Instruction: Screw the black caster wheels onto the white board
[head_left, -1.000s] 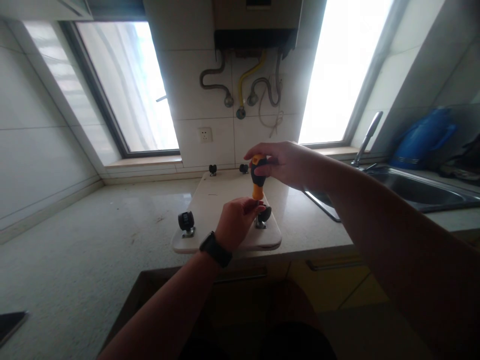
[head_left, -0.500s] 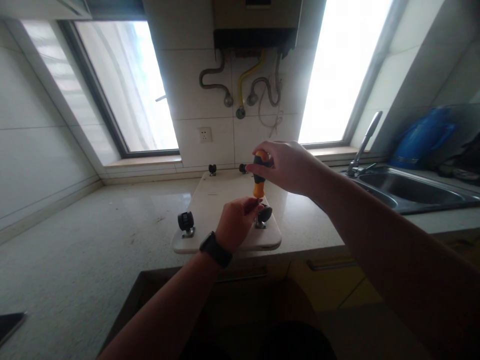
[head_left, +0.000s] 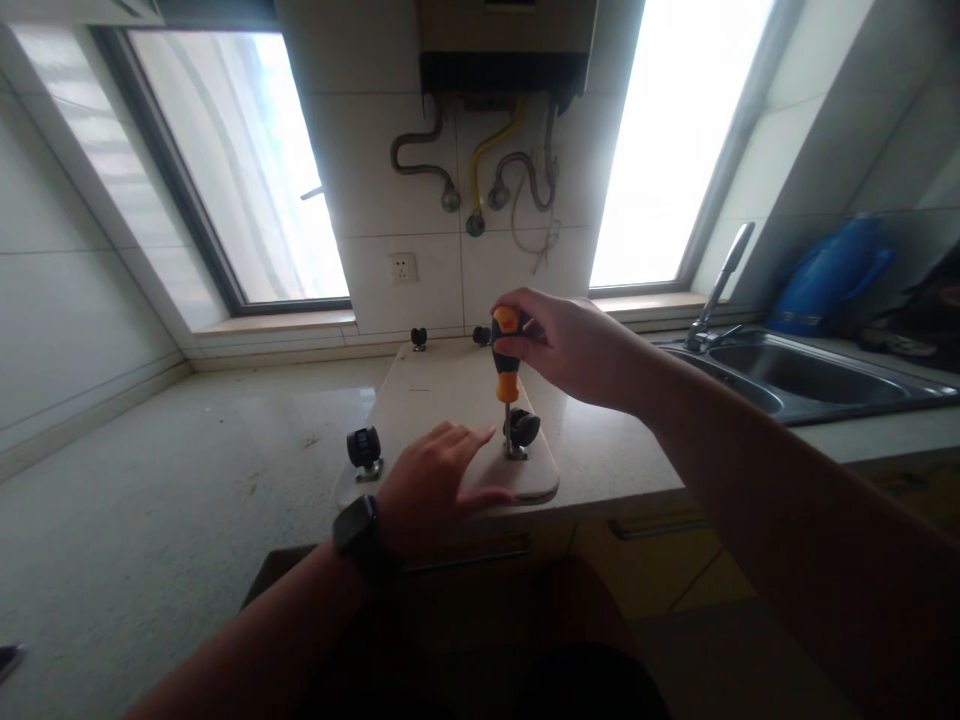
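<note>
My right hand (head_left: 551,335) is closed round the yellow-and-black handle of a screwdriver (head_left: 508,385), which stands upright. The shaft's tip meets the metal plate of the near right caster wheel (head_left: 523,428). That caster sits on a pale board (head_left: 442,385) with rounded corners, lying on the counter. My left hand (head_left: 435,475), a dark watch on its wrist, rests over the board's near edge, fingers and thumb spread, holding nothing. Left of it is another caster (head_left: 364,450). Two more casters, one of them this black one (head_left: 418,338), sit at the far end.
The speckled counter (head_left: 247,480) runs left and right of the board. On the right are a steel sink (head_left: 817,370) with a faucet (head_left: 724,280) and a blue jug (head_left: 832,275). Pipes (head_left: 420,165) and a socket (head_left: 403,267) are on the tiled wall. Drawers sit below.
My left hand has let go near the screwdriver's shaft, moved left and down, and opened onto the board. The screwdriver shaft is now exposed, and my right hand still grips the handle.
</note>
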